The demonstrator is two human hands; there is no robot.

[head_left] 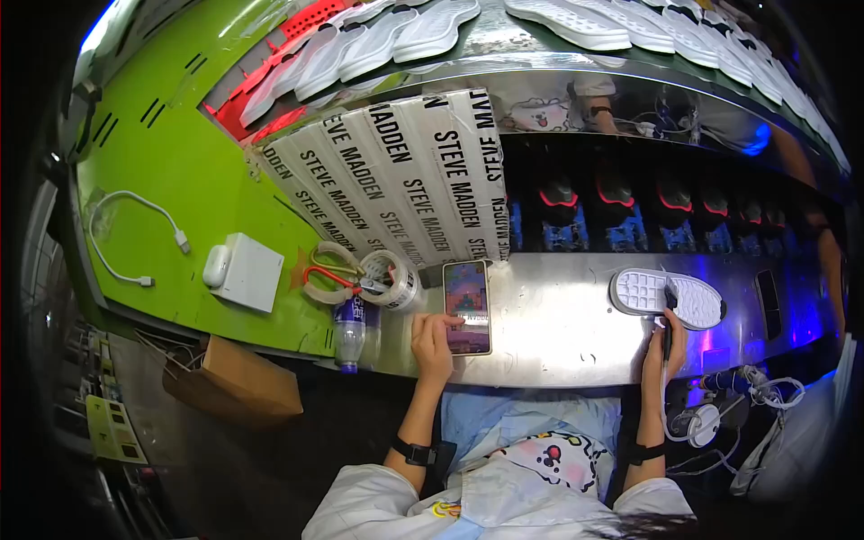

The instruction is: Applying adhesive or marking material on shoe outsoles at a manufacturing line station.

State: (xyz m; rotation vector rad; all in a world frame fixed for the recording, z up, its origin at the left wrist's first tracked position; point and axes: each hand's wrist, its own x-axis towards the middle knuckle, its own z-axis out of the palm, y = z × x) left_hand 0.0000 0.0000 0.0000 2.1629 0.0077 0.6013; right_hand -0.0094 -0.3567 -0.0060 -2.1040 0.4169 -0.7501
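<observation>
A phone (468, 335) with a lit, colourful screen lies on the metal bench in front of me. Over its left edge rests my left hand (433, 346), a finger stretched onto the screen and the others partly bent; it grips nothing. Further right, a white shoe sole (697, 304) lies with its grid-patterned hollow side up. My right hand (664, 349) is closed around a thin dark-handled brush (669, 328), whose head is at the middle of the sole. Part of the handle is hidden by the fingers.
A printed white box (387, 180) stands behind the phone. Tape rolls (391, 281), scissors (331, 277) and a bottle (351, 337) crowd the left. A white charging box (247, 273) sits on the green table (180, 117). A dark flat object (768, 304) lies right; soles (576, 22) line the upper shelf.
</observation>
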